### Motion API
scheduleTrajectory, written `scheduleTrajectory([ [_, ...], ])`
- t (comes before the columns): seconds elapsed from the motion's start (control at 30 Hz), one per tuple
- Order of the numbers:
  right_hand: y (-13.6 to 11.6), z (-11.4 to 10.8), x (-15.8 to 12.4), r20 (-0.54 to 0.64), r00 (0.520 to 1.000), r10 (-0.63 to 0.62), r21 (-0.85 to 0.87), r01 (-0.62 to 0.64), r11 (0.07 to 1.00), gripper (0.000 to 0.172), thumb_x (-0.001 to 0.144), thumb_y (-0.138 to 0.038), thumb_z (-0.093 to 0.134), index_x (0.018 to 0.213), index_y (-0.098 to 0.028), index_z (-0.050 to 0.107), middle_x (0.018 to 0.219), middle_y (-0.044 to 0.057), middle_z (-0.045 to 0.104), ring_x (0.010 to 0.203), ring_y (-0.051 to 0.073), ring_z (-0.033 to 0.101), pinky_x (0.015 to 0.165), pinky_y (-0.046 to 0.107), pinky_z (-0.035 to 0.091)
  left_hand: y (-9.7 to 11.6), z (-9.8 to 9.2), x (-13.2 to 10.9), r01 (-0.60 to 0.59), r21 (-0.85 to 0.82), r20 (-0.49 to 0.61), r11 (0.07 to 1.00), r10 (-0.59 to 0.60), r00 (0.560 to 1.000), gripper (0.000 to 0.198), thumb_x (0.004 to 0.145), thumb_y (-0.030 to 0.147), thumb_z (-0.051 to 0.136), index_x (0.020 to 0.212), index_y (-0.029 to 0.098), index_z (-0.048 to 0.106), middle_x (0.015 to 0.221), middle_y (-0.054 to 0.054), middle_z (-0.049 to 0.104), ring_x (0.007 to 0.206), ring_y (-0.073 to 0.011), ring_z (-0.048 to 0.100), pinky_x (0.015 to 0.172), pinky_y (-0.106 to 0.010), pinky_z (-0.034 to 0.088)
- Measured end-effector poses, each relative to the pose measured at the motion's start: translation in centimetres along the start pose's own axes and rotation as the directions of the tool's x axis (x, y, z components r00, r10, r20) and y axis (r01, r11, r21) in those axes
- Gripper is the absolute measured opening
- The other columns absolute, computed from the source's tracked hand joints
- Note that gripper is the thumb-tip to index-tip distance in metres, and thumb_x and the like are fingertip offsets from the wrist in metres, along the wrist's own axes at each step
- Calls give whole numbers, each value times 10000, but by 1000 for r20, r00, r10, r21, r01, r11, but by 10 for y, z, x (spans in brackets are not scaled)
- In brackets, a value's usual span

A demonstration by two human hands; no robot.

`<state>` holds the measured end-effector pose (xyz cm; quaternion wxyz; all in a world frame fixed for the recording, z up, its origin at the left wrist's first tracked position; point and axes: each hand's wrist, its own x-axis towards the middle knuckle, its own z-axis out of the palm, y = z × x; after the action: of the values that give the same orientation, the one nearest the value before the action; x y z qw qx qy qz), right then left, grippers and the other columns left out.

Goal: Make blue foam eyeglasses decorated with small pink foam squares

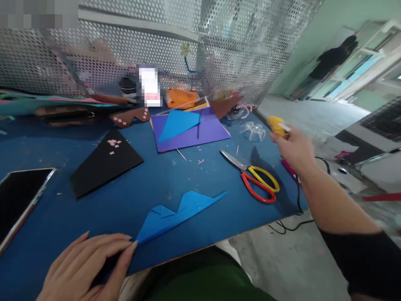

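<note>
Blue cut-out point(181, 213): lay on the table point(109, 215) near its front edge, a long strip-like shape with a peaked, notched upper side that narrowed to a point at both ends.
Left hand point(90, 259): its grip was closed, thumb and forefinger meeting on the cut-out's near left tip.
Right hand point(296, 148): its grip was wrapped around a yellow object point(275, 124), off to the right and well apart from the cut-out; blur hid what the object was.
Weight: judged very light, so a sweep of a sleeve could probably have shifted it.
Stiffness: seemed thin and bendable, like card or sheet foam; which of the two could not be told.
Surface: looked smooth and fairly matt, likely to slide on the table unless pinned.
Weak spots: the slender right tip and the notch between the peaks seemed likeliest to crease or tear.
Best hold: a light fingertip pinch at the left tip, as here, or flat pressure along the broad lower band; the peaks would have flexed.
Scissors point(243, 168): lay to the right, apart from the cut-out, blades pointing away from its right tip.
</note>
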<state>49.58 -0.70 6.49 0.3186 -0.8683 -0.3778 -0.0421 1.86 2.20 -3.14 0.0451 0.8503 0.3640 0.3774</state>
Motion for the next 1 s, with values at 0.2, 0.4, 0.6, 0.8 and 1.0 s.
scheduleTrajectory([
  [0.2, 1, 33, 47, 95, 995, -41, -304, 68, 950, 356, 959, -387, 560, 1241, -170, 575, 1275, 92, 578, 1097, 215, 605, 928, 446, 507, -2, -2, -1, -40, 85, 23, 996, 38, 999, 54, 836, 278, 675, 889, 289, 675, 880, 12, 727, 842, -206, 670, 1050, -454, 433],
  [0.4, -4, 41, 52, 126, 990, -58, -443, 108, 890, 350, 962, -364, 561, 1245, -159, 570, 1265, 96, 585, 1072, 206, 612, 911, 437, 515, 7, -1, 7, -40, 106, -1, 994, 41, 999, 56, 874, 322, 630, 880, 286, 672, 842, 9, 726, 809, -206, 666, 1026, -444, 440],
  [0.6, -27, 20, -15, 31, 965, -259, -403, 250, 880, 435, 971, -320, 497, 1304, -45, 546, 1318, 265, 550, 1246, 352, 526, 973, 492, 428, 23, -5, 13, -11, 95, 15, 995, 9, 1000, 42, 857, 244, 663, 828, 274, 660, 809, 16, 725, 779, -192, 670, 972, -426, 447],
  [0.8, -61, 34, -180, 1, 491, -871, 162, 859, 485, 347, 878, -93, 574, 1204, -194, 637, 1135, 78, 702, 1064, 219, 633, 912, 371, 508, 31, -7, 13, 53, 91, 29, 994, -56, 998, 113, 839, 161, 668, 803, 268, 658, 808, 23, 729, 784, -186, 676, 981, -445, 432],
  [1.0, -82, 62, -219, 117, 420, -900, 254, 864, 435, 298, 931, -127, 520, 1190, -119, 666, 1071, 74, 714, 996, 211, 616, 894, 369, 484, 34, -6, 14, 83, 54, 16, 995, -84, 996, 112, 843, 175, 677, 765, 255, 674, 791, 26, 724, 762, -169, 667, 980, -425, 425],
])
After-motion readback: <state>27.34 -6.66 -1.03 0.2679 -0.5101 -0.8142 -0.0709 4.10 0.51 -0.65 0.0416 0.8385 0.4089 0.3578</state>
